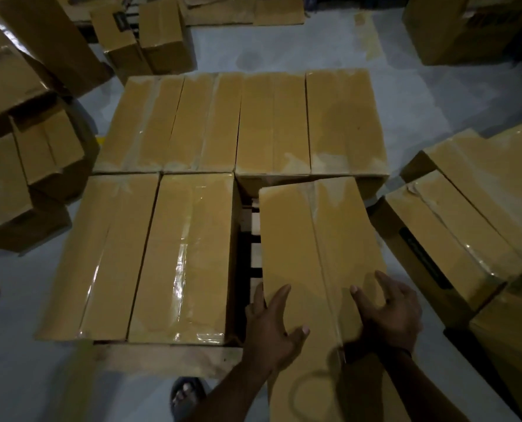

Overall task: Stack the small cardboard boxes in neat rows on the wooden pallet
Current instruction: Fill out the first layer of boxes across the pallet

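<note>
head view: we look down on a wooden pallet (168, 357) loaded with taped cardboard boxes.
pallet: its near edge beam shows bare; slats are visible through a gap right of centre.
far row: we count four boxes (244, 123) side by side along the pallet's far edge, tops level.
near row: two boxes (144, 257) sit touching each other at the pallet's near left corner.
box in hand (317, 254): it lies at the pallet's near right corner, skewed off the row line, apart from the near row by the gap, its far end near the far row.
left hand (273, 327): fingers spread, palm on the box top at its near left edge, some fingers over the left side.
right hand (390, 312): fingers spread and curled, resting on the box top near its right edge.
surroundings: we note loose boxes (454, 239) piled on the floor (421, 102) on the pallet's right and left, and a sandalled foot (186, 394) below the near edge.
</note>
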A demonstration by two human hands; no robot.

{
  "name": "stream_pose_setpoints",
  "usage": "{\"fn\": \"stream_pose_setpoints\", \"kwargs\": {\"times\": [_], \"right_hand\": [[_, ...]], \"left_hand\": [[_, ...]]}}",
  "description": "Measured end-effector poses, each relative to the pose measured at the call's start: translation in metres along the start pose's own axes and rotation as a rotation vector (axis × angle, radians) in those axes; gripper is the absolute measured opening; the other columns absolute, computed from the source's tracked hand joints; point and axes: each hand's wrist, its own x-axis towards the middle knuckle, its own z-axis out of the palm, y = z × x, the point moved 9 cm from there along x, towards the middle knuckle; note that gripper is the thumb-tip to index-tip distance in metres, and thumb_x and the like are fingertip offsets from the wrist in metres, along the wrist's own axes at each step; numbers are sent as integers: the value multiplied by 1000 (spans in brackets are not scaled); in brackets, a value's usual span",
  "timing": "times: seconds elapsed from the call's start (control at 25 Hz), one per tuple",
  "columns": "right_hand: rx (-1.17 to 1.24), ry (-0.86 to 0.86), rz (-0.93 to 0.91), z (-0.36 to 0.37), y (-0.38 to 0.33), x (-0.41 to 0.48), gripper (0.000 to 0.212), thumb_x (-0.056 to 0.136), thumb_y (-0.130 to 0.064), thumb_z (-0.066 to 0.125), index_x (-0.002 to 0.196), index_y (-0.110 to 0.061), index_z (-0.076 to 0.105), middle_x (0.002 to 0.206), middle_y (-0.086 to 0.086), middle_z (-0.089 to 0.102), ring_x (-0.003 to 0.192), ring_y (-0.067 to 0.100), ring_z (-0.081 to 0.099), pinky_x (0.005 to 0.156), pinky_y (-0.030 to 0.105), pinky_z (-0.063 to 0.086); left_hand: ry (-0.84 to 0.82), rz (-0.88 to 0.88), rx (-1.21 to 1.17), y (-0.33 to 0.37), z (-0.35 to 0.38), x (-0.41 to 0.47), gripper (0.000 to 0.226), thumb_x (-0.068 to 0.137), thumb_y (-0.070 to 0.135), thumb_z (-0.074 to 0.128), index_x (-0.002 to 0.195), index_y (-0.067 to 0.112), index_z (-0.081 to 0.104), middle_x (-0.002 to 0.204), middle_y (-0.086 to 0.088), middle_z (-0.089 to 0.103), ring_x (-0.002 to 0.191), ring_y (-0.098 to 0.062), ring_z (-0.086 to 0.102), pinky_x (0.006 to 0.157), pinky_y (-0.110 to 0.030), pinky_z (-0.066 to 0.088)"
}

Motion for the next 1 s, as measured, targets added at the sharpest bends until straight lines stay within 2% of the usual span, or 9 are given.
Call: {"fn": "stream_pose_setpoints", "kwargs": {"times": [0.16, 0.28, 0.36, 0.48, 0.56, 0.64, 0.8, 0.88, 1.0], "right_hand": [[104, -155, -110, 82, -26, 21, 69, 79, -66, 70, 138, -34, 53, 139, 0, 53, 128, 27, 49, 103, 54, 46], [272, -454, -123, 163, -47, 35, 77, 87, -59, 68, 152, -31, 38, 150, -2, 48, 135, 23, 47, 110, 50, 44], [156, -561, -56, 199, -40, 35, 88, 90, -54, 68, 160, -24, 24, 165, 3, 26, 150, 26, 27, 121, 46, 29], [81, -547, -65, 212, -23, 23, 94, 89, -50, 71, 161, -22, 18, 169, 3, 8, 155, 20, 8, 125, 40, 18], [75, -521, -90, 206, -10, 10, 102, 83, -56, 74, 161, -23, 17, 169, 5, 9, 155, 25, 10, 123, 44, 23], [-68, -530, -131, 205, 7, -12, 115, 73, -67, 76, 161, -26, 14, 168, 10, 4, 152, 36, 14, 118, 52, 32], [-373, -683, -187, 219, 45, -77, 137, 63, -64, 85, 157, -40, -11, 158, 1, -39, 151, 42, -10, 114, 63, 34], [-470, -677, -247, 221, 58, -93, 142, 61, -69, 82, 153, -44, -23, 154, 2, -47, 149, 44, -14, 112, 63, 35], [-511, -571, -294, 219, 63, -97, 134, 68, -65, 80, 153, -44, -21, 155, 2, -46, 147, 46, 4, 108, 59, 44]], "left_hand": [[54, 21, 85, -55, -30, 51, 91, 80, 61, 73, 156, 50, 25, 169, 4, -11, 145, -21, 13, 115, -45, 31], [-98, -79, 331, -114, -43, 98, 100, 85, 48, 76, 161, 34, 13, 169, -10, -13, 152, -40, 3, 119, -49, 25], [-213, -157, 450, -143, -37, 107, 106, 85, 47, 75, 163, 29, 5, 168, -15, -13, 152, -47, 2, 119, -54, 27], [-298, -96, 593, -157, -14, 89, 110, 83, 48, 75, 162, 26, 1, 167, -18, -15, 151, -49, 3, 116, -55, 31], [-324, -59, 647, -164, 2, 66, 119, 81, 50, 75, 162, 26, -8, 165, -19, -25, 152, -48, -2, 116, -56, 30], [-343, -23, 683, -171, 16, 42, 127, 78, 53, 78, 160, 27, -16, 162, -19, -32, 152, -47, -9, 119, -57, 25], [-328, 67, 781, -184, 27, 9, 138, 74, 59, 80, 157, 25, -26, 159, -23, -37, 151, -48, -15, 122, -56, 13], [-260, 120, 826, -185, 25, 7, 134, 78, 52, 79, 157, 24, -25, 160, -25, -33, 152, -48, -10, 122, -54, 16], [-164, 178, 831, -188, 21, 13, 127, 77, 39, 80, 160, 23, -15, 166, -24, -9, 151, -44, 12, 113, -49, 35]]}}
